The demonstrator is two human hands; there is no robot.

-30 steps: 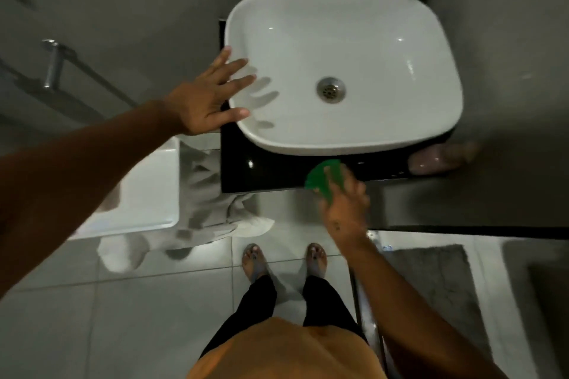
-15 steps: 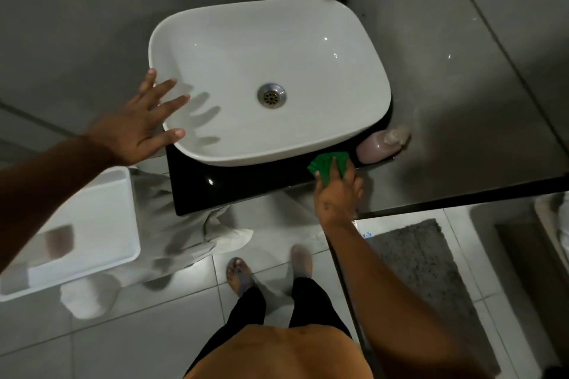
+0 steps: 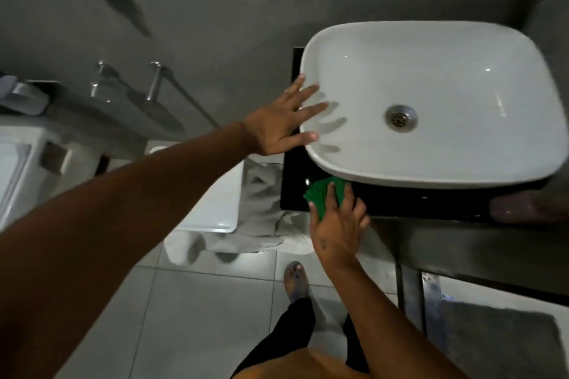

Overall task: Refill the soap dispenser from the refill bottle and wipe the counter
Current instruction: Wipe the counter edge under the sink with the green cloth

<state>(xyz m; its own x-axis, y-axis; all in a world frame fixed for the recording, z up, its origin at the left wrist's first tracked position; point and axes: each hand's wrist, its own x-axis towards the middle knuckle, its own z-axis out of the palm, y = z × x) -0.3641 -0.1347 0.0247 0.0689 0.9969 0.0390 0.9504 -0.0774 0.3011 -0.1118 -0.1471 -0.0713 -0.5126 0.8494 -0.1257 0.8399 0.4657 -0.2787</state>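
The right hand (image 3: 337, 224) presses a green cloth (image 3: 320, 194) flat under loosely spread fingers at the black counter's (image 3: 415, 201) near-left corner, so unwiped counter runs rightward toward the pink bottle (image 3: 523, 208).

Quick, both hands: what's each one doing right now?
Left hand: open, fingers spread, on the basin rim.
Right hand: pressing the green cloth on the black counter.

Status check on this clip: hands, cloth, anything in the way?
Left hand flat on basin rim. Right hand pressing green cloth on black counter. Pink bottle far right, blurred.
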